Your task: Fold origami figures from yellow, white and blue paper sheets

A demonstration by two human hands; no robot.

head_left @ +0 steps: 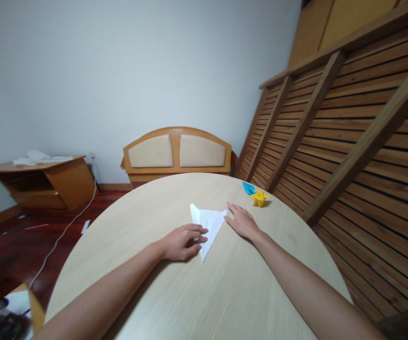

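A white sheet of paper (209,225), folded into a pointed triangle, lies on the round pale wooden table (196,293). My left hand (182,242) rests on its left edge with the fingers curled, pressing it down. My right hand (241,221) lies flat on the table at the paper's right corner, fingers together and touching the paper's edge. Neither hand lifts the paper.
A small yellow folded paper figure (259,198) and a blue folded piece (248,188) sit at the far right of the table. A slatted wooden frame (349,141) leans on the right. A headboard (177,152) and low cabinet (44,182) stand by the wall.
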